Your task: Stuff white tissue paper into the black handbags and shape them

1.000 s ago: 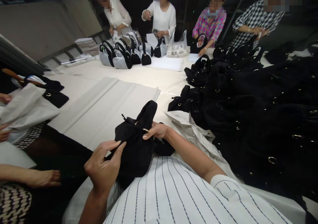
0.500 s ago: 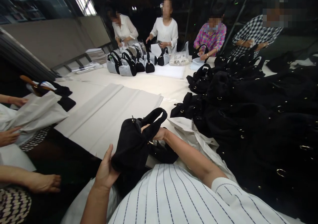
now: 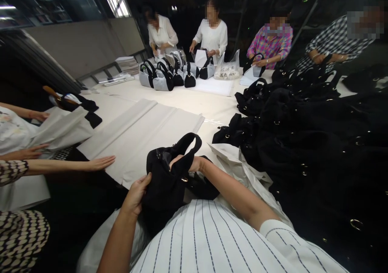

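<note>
A black fabric handbag (image 3: 165,184) with a loop handle and gold rings is held upright close to my striped shirt. My left hand (image 3: 139,192) grips its left side, with the thumb up near the top edge. Through the handle, my right hand (image 3: 194,163) reaches into the open top of the bag. Most of its fingers are hidden there, so their grip does not show. Just behind and right of this bag lies another black bag (image 3: 201,184), partly covered by my right forearm.
Paper sheets (image 3: 145,127) lie stacked ahead on the white table (image 3: 214,107). Black bags (image 3: 303,143) pile up on the right, beside crumpled paper (image 3: 239,164). A co-worker's hand (image 3: 101,163) rests on the sheets' left edge. Grey-black bags (image 3: 163,79) stand opposite, near several people.
My left hand has moved up from the bag's lower corner to its side, and the bag sits more upright. A co-worker's hand at left has reached onto the paper. The view has shifted slightly.
</note>
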`<state>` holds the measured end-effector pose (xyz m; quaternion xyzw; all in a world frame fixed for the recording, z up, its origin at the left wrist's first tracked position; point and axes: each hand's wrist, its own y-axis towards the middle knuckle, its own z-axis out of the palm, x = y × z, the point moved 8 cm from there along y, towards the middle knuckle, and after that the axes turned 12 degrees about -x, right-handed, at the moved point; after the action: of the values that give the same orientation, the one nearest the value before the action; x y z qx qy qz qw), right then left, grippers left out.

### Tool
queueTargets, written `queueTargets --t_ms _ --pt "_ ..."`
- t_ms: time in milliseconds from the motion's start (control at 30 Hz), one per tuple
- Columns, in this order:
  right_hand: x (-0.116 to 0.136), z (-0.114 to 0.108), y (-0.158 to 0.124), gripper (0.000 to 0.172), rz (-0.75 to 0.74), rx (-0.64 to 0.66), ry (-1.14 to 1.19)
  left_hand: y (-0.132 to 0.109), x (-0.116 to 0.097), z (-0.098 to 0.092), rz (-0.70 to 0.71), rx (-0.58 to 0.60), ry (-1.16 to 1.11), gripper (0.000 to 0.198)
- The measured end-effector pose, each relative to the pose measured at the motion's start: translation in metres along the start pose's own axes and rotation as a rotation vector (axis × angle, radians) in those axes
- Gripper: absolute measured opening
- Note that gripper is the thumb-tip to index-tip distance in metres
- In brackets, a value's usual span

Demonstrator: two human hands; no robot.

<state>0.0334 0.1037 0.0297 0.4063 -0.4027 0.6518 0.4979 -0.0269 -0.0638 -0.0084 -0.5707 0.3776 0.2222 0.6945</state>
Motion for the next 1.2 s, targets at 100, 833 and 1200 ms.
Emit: queueTargets --t_ms 100,833,1200 --pt "0.002 0.004 0.001 0.039 0.004 0.034 -0.011 -0.002 -0.004 -0.006 0.079 -0.110 -0.021 0.023" --pt "0.024 -0.002 0.009 0.045 -0.234 -0.274 -0.004 -0.003 -0.052 -0.099 0.621 -0.716 -0.133 0.039" --pt "0.043 0.013 0.002 0.034 -0.327 -0.286 -0.065 0.022 -0.039 -0.097 0.470 -0.628 -0.270 0.029"
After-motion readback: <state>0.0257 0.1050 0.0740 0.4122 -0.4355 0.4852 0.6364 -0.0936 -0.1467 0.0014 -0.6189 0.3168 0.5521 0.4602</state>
